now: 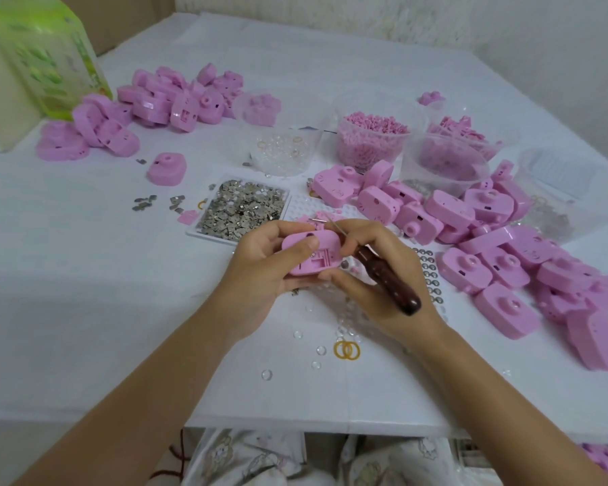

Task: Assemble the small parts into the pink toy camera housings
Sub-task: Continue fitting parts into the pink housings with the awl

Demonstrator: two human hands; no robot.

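- The left hand (260, 264) is closed around one pink housing (311, 254), with the thumb on its upper edge and the fingers under it, so it is held a little above the tabletop (85, 275), open side toward the person.
- The right hand (369, 275) is closed on a tool with a dark wooden handle (386, 278); its thin metal tip (332, 224) points up and away, past the top edge of the housing.
- At the same time the right fingertips touch the right end of the housing. I think they are seating a small part inside, but the part itself is too small to see.
- To do this step well, I would keep the left grip firm and the housing steady, and press the part straight into its seat, not at an angle.
- The sharp tip should stay away from the left fingers, because it is very near to them.
- The housing is a rounded pink shell. Inside, small ribs and a square frame are visible, and there is a dark slot near the top edge.
- More housings lie in a big pile at the right (506, 247) and in another pile at the far left (155, 103).
- A flat tray of small metal pieces (241, 208) is just beyond the hands, and tubs of pink small parts (372, 138) stand farther back.
- Clear little lenses (266, 374) and two yellow rings (346, 350) are scattered on the tabletop near the right wrist.
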